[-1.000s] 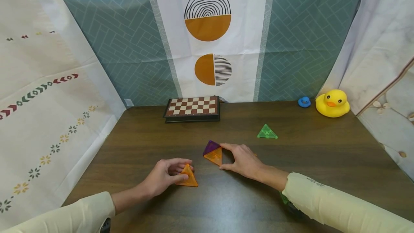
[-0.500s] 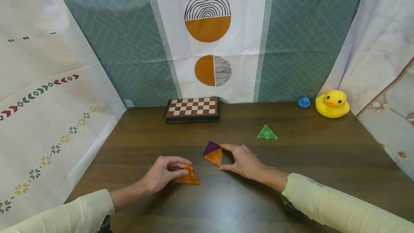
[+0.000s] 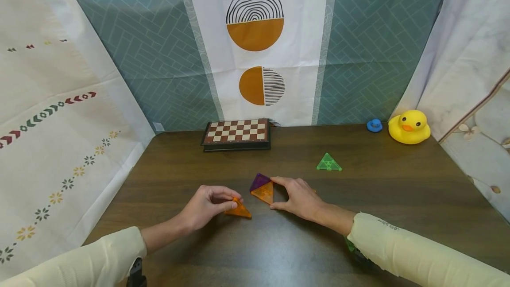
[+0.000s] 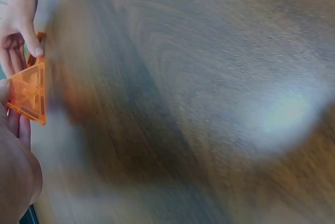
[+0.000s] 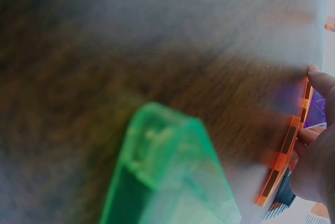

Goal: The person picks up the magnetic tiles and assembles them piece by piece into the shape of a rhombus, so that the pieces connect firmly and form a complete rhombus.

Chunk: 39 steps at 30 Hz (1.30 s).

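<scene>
My left hand (image 3: 205, 207) pinches an orange triangular magnetic tile (image 3: 240, 210) between thumb and fingers. In the left wrist view this tile (image 4: 30, 93) stands tilted up, close above the wood. To its right, a purple triangular tile (image 3: 260, 181) and a second orange triangular tile (image 3: 264, 193) lie edge to edge. My right hand (image 3: 300, 198) holds that flat orange tile, thumb at its lower corner and index finger at the upper one. Another orange piece (image 5: 276, 164) lies under the right hand, mostly hidden in the head view.
A green triangular tile (image 3: 329, 163) lies beyond the right hand. Another green piece (image 5: 172, 171) sits by the right forearm, largely covered by the sleeve in the head view. Along the table's back stand a chessboard box (image 3: 237, 134), a blue duck (image 3: 374, 125) and a yellow duck (image 3: 409, 127).
My left hand has moved right and slightly away from me, turning its orange tile toward the flat pair. The right hand and the flat tiles have stayed put.
</scene>
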Tool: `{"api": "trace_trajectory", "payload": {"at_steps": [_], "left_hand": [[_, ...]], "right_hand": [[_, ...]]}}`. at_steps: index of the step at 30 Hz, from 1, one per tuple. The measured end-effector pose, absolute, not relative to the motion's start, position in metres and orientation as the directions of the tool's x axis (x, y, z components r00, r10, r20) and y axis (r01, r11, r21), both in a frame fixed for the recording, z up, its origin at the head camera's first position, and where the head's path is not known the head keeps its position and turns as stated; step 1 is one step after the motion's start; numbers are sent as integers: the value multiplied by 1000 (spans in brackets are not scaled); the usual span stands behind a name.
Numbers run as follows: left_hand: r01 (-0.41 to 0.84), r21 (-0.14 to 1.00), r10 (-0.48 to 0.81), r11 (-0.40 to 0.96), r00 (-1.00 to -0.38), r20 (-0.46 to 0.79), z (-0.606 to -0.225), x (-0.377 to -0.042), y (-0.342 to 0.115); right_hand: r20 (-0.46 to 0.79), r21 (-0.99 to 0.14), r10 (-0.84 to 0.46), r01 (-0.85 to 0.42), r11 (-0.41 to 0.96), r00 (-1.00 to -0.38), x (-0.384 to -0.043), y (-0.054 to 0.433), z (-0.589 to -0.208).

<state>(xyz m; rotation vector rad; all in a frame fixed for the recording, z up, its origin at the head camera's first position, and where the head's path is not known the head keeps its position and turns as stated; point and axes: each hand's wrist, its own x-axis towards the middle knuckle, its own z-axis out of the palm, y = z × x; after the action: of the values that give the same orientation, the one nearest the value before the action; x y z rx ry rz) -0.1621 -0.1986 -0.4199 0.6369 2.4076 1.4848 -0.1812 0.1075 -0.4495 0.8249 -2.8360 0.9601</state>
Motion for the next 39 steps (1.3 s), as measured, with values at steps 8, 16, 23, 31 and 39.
{"api": "trace_trajectory", "payload": {"at_steps": [8, 16, 23, 31, 39], "left_hand": [[266, 903, 513, 337, -856, 60, -420, -168, -188], [304, 884, 518, 354, -851, 85, -422, -174, -177], [338, 870, 524, 360, -844, 111, -426, -179, -169], [365, 858, 535, 361, -835, 130, -430, -183, -163], [390, 850, 541, 355, -827, 154, -433, -186, -156]], "right_hand": [[207, -550, -485, -511, 660, -849, -181, 108, -449], [197, -560, -484, -503, 658, -852, -182, 108, -449], [204, -561, -490, -511, 651, -848, -182, 108, -448], [193, -568, -490, -504, 651, -850, -181, 107, -448], [186, -573, -483, -494, 654, -856, -182, 108, -448]]}}
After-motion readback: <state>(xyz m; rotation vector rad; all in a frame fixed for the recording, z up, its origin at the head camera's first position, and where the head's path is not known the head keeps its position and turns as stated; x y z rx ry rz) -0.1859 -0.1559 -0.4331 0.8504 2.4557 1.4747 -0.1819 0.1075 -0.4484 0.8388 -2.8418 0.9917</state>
